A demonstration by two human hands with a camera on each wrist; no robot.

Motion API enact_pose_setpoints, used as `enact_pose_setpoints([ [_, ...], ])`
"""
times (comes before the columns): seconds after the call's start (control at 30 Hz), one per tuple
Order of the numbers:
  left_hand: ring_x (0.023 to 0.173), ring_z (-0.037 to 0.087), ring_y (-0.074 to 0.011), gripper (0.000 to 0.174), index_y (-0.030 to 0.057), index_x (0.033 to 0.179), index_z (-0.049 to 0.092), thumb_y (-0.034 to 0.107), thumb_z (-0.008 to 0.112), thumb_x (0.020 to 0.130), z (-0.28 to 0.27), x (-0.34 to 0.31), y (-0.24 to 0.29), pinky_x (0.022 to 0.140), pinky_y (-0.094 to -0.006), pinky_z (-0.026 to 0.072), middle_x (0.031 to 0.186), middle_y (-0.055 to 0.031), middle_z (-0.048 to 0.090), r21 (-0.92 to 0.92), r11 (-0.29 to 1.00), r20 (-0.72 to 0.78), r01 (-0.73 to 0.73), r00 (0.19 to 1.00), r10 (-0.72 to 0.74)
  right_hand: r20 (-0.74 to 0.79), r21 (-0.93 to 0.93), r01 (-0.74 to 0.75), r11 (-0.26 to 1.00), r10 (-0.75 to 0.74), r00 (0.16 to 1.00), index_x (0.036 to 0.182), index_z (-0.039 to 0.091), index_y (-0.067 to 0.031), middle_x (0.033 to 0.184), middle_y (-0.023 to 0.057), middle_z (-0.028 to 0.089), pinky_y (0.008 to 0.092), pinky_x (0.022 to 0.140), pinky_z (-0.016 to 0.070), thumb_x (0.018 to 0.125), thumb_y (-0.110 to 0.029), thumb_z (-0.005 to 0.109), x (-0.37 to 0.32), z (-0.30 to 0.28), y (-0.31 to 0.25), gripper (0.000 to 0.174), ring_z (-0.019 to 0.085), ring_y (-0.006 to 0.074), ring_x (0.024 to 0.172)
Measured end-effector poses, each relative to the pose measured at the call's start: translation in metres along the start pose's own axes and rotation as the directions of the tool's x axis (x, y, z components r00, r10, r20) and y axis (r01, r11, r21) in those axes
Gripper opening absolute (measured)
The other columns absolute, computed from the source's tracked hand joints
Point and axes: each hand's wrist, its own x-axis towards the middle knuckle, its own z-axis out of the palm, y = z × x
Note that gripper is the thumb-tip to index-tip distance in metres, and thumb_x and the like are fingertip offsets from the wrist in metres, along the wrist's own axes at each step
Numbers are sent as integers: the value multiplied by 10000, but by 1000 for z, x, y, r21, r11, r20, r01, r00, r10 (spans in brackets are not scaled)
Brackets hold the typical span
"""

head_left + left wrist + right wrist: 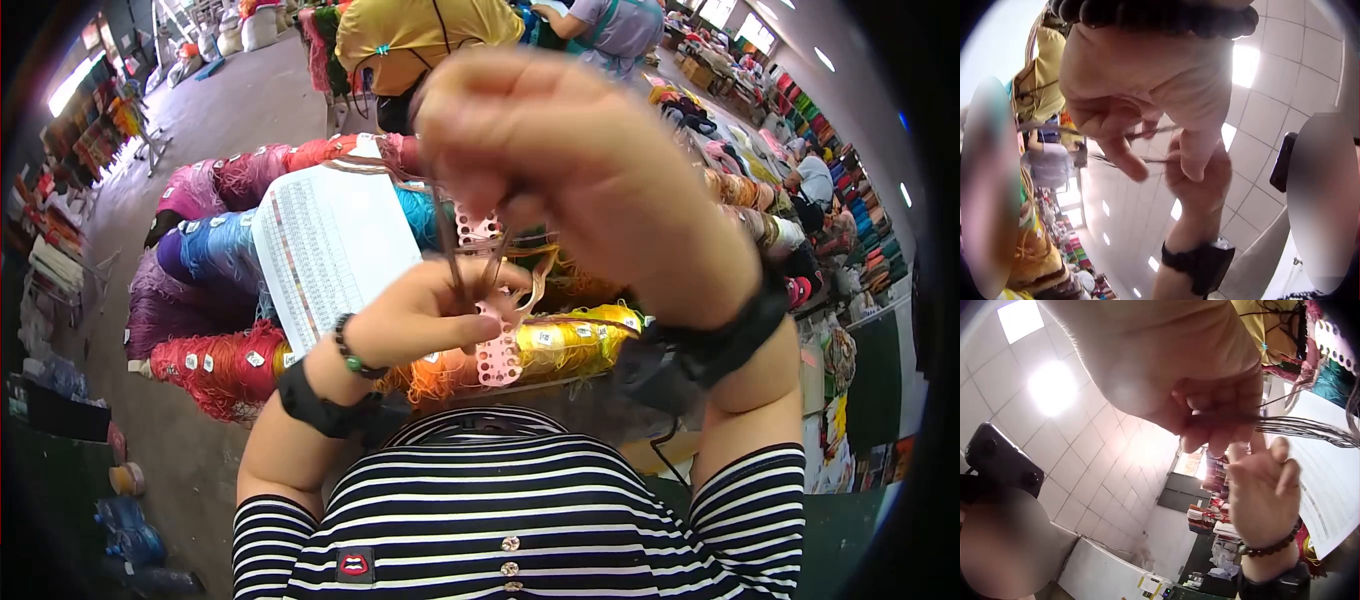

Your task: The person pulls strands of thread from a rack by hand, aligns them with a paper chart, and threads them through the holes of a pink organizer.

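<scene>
A bundle of thin brown thread (1310, 428) runs between the two hands. In the head view my right hand (560, 150) is raised, blurred, with its fingers curled round the upper part of the bundle. Lower and to the left, my left hand (430, 310) has the strands passing between its thumb and fingers. The left wrist view shows the strands crossing behind the fingers of the left hand (1147, 94). Below the hands lies a pink card with punched holes (497, 362), partly hidden by the left hand.
Thread-wrapped rolls with small white tags surround the hands, among them red (225, 360), blue (215, 245) and yellow (590, 335). A printed sheet (390, 215) lies across the rolls on the left. A yellow bundle (430, 35) and another person (610, 35) are beyond.
</scene>
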Motion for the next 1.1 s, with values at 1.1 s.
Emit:
enact_pose_setpoints([
  [1.1,707,606,-70,435,28,1211,551,380,402,1003,-3,16,-37,521,-172,433,889,-14,629,-108,991,-170,78,981,-96,-34,-854,45,518,-142,989,864,649,-46,758,147,646,405,662,503,782,-160,626,-41,-37,90,142,640,336,719],
])
